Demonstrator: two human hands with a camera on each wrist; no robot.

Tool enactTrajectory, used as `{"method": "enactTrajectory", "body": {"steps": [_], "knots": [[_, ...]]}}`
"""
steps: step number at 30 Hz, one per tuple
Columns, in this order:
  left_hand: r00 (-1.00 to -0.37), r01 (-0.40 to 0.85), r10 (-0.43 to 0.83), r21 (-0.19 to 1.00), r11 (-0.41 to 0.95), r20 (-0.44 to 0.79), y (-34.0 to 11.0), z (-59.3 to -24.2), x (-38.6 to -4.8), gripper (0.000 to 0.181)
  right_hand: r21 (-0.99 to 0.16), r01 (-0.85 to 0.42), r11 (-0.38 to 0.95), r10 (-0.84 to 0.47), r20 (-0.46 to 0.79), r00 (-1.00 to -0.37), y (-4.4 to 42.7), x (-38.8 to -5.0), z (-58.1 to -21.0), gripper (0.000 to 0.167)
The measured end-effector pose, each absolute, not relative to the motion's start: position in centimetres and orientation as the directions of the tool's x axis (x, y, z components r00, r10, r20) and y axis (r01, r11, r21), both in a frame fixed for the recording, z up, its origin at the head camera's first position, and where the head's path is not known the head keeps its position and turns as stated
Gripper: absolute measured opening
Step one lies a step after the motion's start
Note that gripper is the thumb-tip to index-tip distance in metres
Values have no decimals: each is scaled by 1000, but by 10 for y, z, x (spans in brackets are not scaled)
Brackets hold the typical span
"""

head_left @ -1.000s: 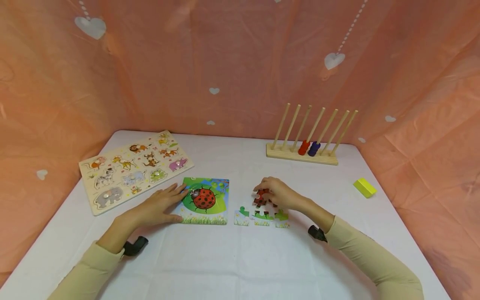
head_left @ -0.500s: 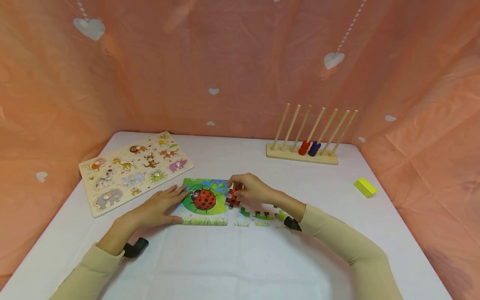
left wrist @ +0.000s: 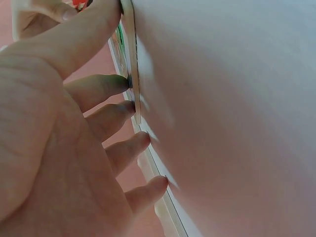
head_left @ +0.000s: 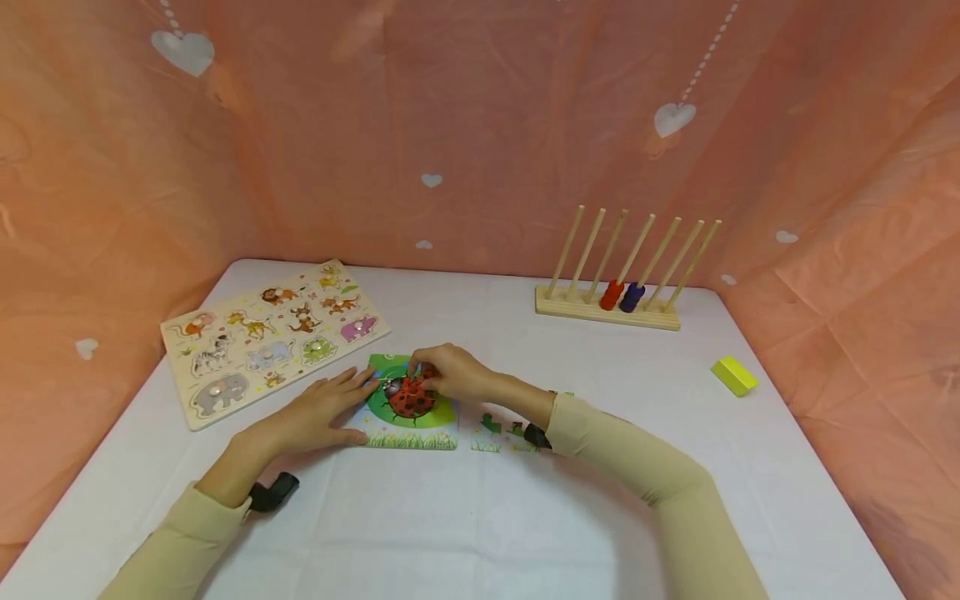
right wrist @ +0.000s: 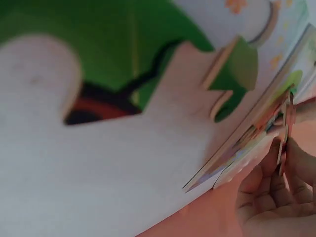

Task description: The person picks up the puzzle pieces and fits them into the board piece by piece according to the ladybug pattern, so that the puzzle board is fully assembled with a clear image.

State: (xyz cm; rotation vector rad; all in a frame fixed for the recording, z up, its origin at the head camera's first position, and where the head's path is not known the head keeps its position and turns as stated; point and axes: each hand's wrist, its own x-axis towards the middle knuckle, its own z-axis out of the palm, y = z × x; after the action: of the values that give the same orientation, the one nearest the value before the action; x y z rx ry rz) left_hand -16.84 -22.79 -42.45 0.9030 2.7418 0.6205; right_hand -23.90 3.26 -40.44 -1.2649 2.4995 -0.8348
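Animal board (head_left: 251, 392): ten o'clock from the ladybug board (head_left: 420, 425).
Left hand (head_left: 318, 410): fingers spread at the ladybug board's nine o'clock edge; the left wrist view alone shows the fingertips.
Ladybug board: flat; white cloth (head_left: 405, 517) spreads at six o'clock.
Right hand (head_left: 457, 375): pinches a piece (right wrist: 283, 143) over the ladybug; contact below unclear.
Piece: edge-on from the right wrist, blending into the print from the head.
Loose pieces (head_left: 487, 440): four o'clock, past a narrow gap, partly hidden by the sleeve (head_left: 622, 446).
Peg rack (head_left: 570, 307): two o'clock.
Block (head_left: 735, 377): three o'clock.
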Motion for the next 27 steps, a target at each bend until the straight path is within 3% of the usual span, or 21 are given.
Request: {"method": "enactTrajectory", "body": {"steps": [7, 17, 27], "knots": [[-798, 518, 600, 447, 730, -56, -227, -424, -169, 82, -420, -724, 547, -794, 16, -608, 23, -230, -408, 39], [-797, 513, 600, 449, 731, -66, -227, -423, -169, 83, -359, -725, 588, -778, -7, -628, 22, -224, -411, 57], [-801, 511, 596, 451, 731, -60, -226, -422, -169, 83, -319, -719, 617, -770, -57, -636, 16, -223, -407, 51]]}}
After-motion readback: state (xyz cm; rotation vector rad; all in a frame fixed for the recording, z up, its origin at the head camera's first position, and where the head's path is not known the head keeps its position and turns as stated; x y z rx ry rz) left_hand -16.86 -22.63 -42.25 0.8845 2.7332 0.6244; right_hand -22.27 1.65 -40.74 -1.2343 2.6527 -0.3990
